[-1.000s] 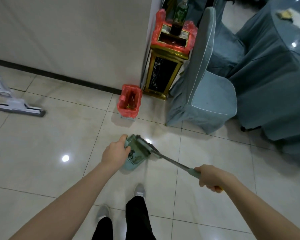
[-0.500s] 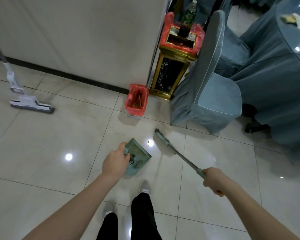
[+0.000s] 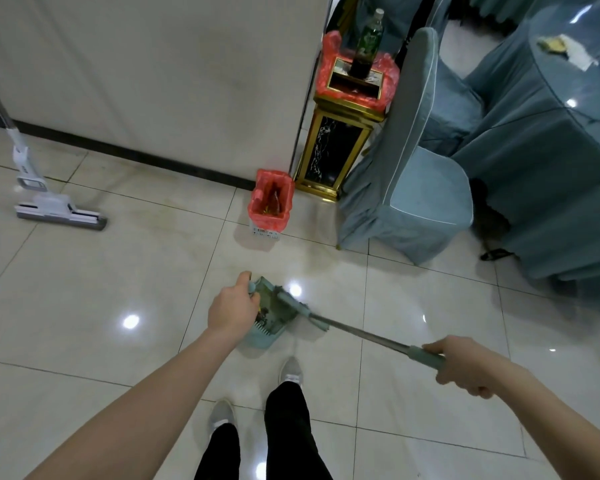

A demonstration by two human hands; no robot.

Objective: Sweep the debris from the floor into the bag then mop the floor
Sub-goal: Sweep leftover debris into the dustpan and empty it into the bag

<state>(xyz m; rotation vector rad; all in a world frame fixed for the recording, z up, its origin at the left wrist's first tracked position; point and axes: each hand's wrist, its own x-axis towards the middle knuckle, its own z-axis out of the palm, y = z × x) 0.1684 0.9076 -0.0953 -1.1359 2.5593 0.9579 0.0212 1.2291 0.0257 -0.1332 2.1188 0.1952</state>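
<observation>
Glossy tiles; teal dustpan (image 3: pixel 269 320) holds dark debris (image 3: pixel 264 314).

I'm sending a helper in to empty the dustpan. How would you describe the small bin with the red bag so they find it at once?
Start at the white wall and follow its dark baseboard to the corner, where a tall gold-framed bin stands. The small bin with the red bag sits on the floor tiles just left of it, in front of the baseboard. It is the low one, open-topped with debris inside and a barcode label on its base.
</observation>
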